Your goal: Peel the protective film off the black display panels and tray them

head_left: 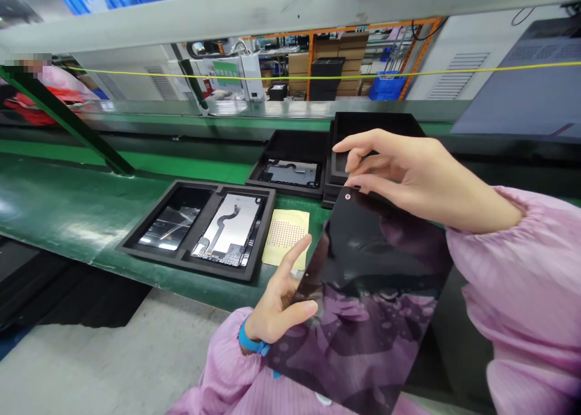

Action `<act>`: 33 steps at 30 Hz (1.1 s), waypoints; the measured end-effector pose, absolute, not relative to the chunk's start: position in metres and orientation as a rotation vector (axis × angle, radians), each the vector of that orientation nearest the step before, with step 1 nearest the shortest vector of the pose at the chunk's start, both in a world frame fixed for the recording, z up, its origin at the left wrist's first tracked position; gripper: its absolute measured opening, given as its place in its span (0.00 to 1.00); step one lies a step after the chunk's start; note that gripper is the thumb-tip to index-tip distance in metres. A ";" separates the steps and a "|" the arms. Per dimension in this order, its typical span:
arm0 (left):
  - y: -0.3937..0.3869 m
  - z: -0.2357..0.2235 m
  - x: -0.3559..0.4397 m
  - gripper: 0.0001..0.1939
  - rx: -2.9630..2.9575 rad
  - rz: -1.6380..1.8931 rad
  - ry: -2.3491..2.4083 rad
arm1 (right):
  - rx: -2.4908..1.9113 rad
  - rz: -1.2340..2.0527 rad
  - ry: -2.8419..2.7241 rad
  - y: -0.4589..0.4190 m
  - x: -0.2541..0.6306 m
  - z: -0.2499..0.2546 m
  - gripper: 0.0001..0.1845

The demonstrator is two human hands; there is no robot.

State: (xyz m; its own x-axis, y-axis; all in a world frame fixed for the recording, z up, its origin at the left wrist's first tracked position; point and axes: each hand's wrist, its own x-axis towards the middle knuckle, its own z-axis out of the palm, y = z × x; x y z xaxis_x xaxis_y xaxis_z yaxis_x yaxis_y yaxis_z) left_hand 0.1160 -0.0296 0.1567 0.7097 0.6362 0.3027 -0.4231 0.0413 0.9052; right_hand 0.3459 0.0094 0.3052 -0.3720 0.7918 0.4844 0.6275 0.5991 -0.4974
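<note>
A dark, glossy tablet screen panel is tilted in front of me, with a small round sticker bearing a red mark near its top corner. My left hand holds its left edge, thumb over the front and index finger stretched out along the side. At the top edge, my right hand has its thumb and curled fingers closed by the sticker; its index finger points outward. Beside the left hand lies a yellow sheet with rows of small red dots.
Left on the green bench is a black foam tray with two screen panels. Another foam tray behind it holds one more panel, next to stacked black trays. A green slanted post rises at left; a person sits beyond it.
</note>
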 end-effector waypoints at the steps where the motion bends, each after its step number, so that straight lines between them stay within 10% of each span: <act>1: -0.029 0.156 0.116 0.39 1.287 0.813 0.204 | -1.111 0.410 -2.081 0.009 0.348 0.305 0.20; 8: -0.026 0.148 0.119 0.44 1.114 0.820 0.414 | -1.588 0.412 -1.933 -0.011 0.386 0.286 0.26; 15: -0.017 0.137 0.118 0.36 1.053 1.095 0.602 | -1.474 1.773 -1.910 -0.049 0.403 0.203 0.29; 23: -0.008 0.130 0.120 0.33 1.002 1.183 0.596 | -1.193 1.820 -0.672 -0.048 0.350 0.162 0.24; 33: 0.000 0.136 0.084 0.33 1.024 1.227 0.581 | -1.237 1.721 -0.641 -0.018 0.306 0.183 0.22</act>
